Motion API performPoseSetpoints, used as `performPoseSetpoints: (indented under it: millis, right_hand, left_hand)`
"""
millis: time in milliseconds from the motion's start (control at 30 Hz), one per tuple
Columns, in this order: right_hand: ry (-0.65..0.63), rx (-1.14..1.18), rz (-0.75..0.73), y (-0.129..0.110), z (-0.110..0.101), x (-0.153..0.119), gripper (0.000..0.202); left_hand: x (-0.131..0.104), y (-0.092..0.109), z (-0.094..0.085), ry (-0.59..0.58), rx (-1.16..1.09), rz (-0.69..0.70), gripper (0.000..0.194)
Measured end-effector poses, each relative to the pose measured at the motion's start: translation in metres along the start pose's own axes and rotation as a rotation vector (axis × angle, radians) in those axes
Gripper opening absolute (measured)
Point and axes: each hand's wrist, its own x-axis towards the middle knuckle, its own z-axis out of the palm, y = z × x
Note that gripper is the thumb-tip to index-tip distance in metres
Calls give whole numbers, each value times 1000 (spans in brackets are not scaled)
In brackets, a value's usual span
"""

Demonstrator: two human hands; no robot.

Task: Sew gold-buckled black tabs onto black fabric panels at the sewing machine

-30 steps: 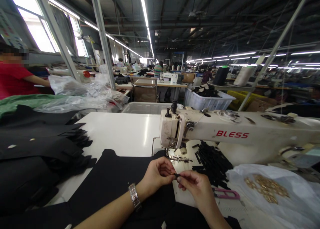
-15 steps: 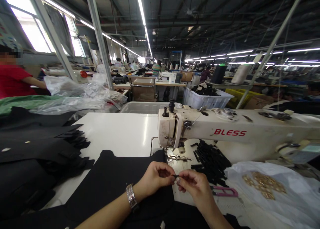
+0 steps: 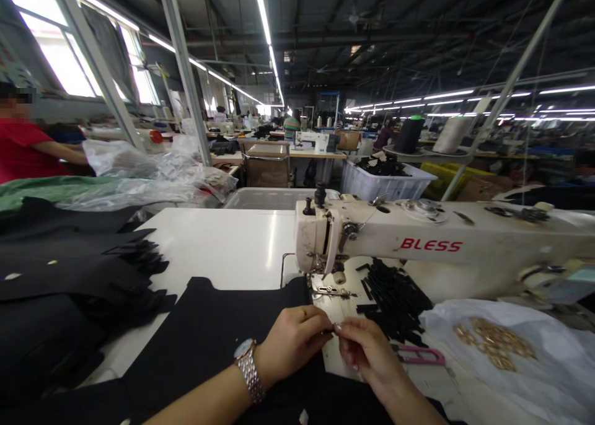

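Note:
My left hand (image 3: 297, 337), with a metal-band watch (image 3: 250, 366) on the wrist, is closed with its thumb and fingers pinched together. My right hand (image 3: 365, 354) pinches right beside it, the fingertips of both nearly meeting. A small dark piece (image 3: 333, 331) sits between them, mostly hidden by the fingers. Below the hands a large black fabric panel (image 3: 209, 338) lies flat on the table, its upper right corner by the presser foot of the sewing machine (image 3: 320, 245). Black strips (image 3: 395, 301) lie in a heap right of the needle area.
Pink-handled thread snips (image 3: 421, 355) lie right of my right hand. Gold-coloured metal rings (image 3: 495, 341) rest on a white plastic bag (image 3: 553, 363). Stacked black panels (image 3: 60, 276) cover the left side of the white table (image 3: 223, 245). A person in red (image 3: 28, 143) works at far left.
My left hand has rolled over, so its back and the watch face show more. Both hands have shifted slightly right, still pinched together at the small dark piece.

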Motion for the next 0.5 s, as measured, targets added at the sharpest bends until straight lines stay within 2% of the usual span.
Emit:
performPoseSetpoints:
  millis: [167, 267, 333, 433, 500]
  right_hand:
    - [-15, -27, 38, 1, -1, 5, 36]
    - [-10, -94, -2, 2, -1, -4, 30]
    - [36, -354, -227, 9, -3, -15, 33]
    - [59, -1011, -759, 30, -8, -33, 38]
    - [57, -1327, -964, 44, -12, -40, 38]
  left_hand:
    - [-1, -2, -1, -40, 108, 109, 21]
    - [0, -4, -4, -4, 111, 75, 17]
    - [2, -9, -6, 35, 116, 23, 14]
    - [6, -24, -11, 43, 191, 8, 13]
    - [9, -36, -13, -8, 258, 55, 15]
